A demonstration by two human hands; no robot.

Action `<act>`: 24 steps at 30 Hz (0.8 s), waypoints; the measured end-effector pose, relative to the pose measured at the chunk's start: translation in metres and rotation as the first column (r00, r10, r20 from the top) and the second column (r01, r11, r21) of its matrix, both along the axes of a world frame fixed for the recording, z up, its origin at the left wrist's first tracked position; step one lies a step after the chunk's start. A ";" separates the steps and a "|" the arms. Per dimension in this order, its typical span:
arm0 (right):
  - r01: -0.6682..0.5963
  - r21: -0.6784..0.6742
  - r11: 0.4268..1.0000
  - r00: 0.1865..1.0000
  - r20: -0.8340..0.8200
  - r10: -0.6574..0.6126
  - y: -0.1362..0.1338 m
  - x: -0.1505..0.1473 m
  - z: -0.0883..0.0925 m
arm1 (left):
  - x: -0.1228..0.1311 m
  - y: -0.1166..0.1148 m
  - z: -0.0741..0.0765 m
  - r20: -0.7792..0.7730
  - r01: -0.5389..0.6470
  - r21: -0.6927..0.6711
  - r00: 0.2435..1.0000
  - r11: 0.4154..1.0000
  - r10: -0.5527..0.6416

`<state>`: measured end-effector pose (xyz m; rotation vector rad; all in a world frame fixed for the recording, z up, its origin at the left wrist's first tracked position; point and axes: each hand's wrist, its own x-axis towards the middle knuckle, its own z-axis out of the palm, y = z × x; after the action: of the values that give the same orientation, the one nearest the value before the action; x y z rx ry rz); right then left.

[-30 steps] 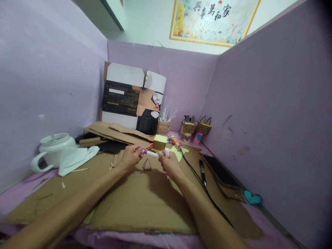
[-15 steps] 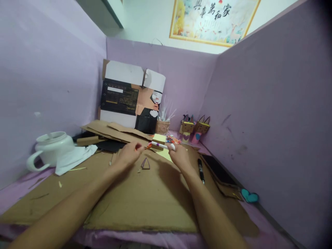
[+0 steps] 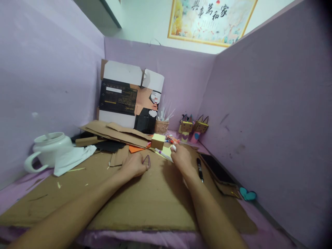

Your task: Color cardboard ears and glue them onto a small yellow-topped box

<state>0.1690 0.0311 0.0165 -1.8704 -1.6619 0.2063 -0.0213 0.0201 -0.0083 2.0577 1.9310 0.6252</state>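
Head view: right hand (image 3: 181,159) is grasping slim white marker with purple band (image 3: 164,155), far end pointing away and leftward; second white piece (image 3: 173,148) is poking out beside thumb. Left hand (image 3: 135,165) is touching small brown cardboard triangle with purple edges (image 3: 147,159); cannot tell whether fingers are gripping it. Triangle is showing between hands, nearer left, above brown cardboard sheet (image 3: 153,204). Yellow-topped cardboard block (image 3: 157,142) is sitting beyond marker.

The top edge crops the wall picture (image 3: 211,22); print on the box (image 3: 118,97), left of centre, is illegible; near centre, the right hand (image 3: 181,157) hides part of the marker (image 3: 164,155).
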 end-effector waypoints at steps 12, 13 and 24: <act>-0.504 0.014 0.863 0.391 -0.888 0.242 -0.024 -0.040 0.001 | 0.011 -0.020 0.018 0.746 0.406 -0.168 0.648 0.898 -0.153; -0.489 0.023 0.872 0.365 -0.902 0.229 -0.024 -0.040 0.000 | 0.012 -0.021 0.018 0.756 0.400 -0.153 0.637 0.904 -0.153; -0.271 0.065 0.960 0.030 -0.997 0.076 -0.022 -0.023 0.009 | 0.021 -0.015 -0.002 0.798 0.299 -0.235 0.603 0.925 0.007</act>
<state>0.1456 0.0092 0.0253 -0.9251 -0.7371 1.4505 -0.0006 0.0046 -0.0100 1.3289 1.2019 0.8816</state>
